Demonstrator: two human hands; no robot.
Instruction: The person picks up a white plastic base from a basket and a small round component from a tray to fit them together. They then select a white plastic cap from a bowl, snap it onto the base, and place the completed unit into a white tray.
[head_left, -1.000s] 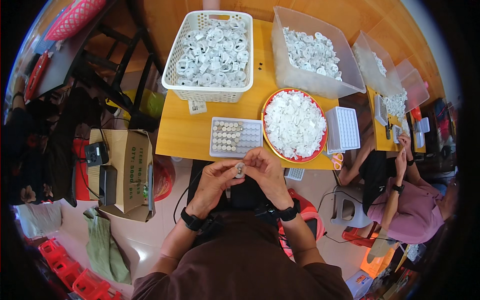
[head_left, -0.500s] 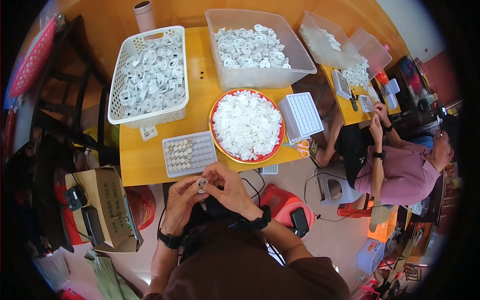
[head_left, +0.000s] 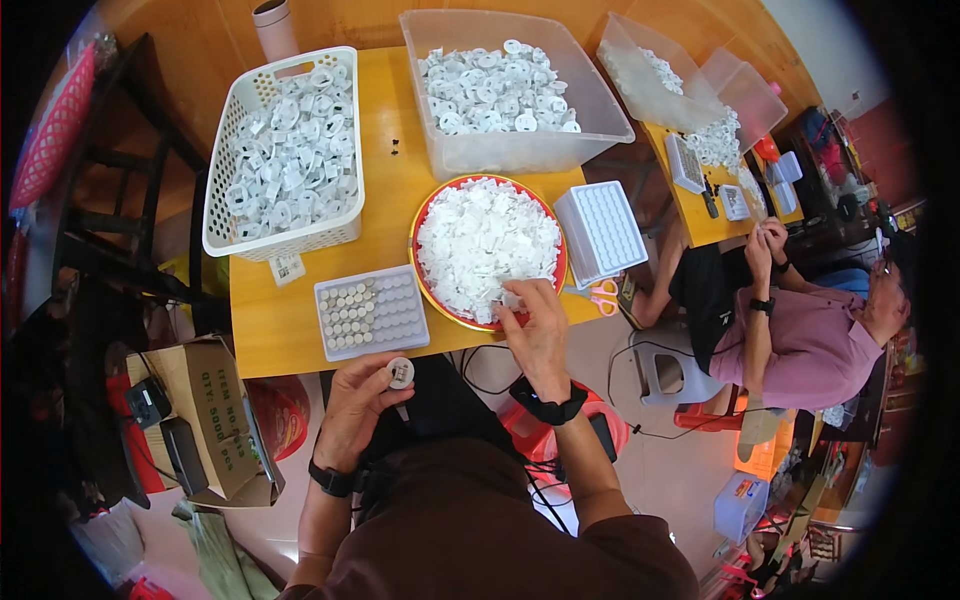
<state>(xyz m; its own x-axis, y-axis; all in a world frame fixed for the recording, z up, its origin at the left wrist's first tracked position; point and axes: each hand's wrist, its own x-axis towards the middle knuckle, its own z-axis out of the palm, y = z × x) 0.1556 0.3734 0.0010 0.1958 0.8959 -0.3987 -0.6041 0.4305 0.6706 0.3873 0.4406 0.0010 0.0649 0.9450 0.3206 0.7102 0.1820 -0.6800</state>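
My left hand (head_left: 357,405) pinches a round white plastic part (head_left: 400,373) between thumb and fingers, just off the table's near edge. Small dark and metallic details show on the part's face. My right hand (head_left: 538,335) reaches to the near rim of a round red plate (head_left: 420,262), heaped with small white pieces (head_left: 487,232). Its thumb and fingertips close in a pinch at the heap's edge; what lies between them is too small to make out. Left of the plate sits a pale tray (head_left: 402,330) with several small round pieces (head_left: 347,312) in its left rows.
A white perforated basket (head_left: 290,245) and a translucent bin (head_left: 510,155), both full of white plastic parts, stand farther back. Stacked pale trays (head_left: 602,230) and pink scissors (head_left: 604,297) lie right of the plate. A co-worker (head_left: 800,335) sits at another table on the right.
My hands were together on the round part; now they are apart. My right hand has moved forward and right to the plate, while my left keeps the part.
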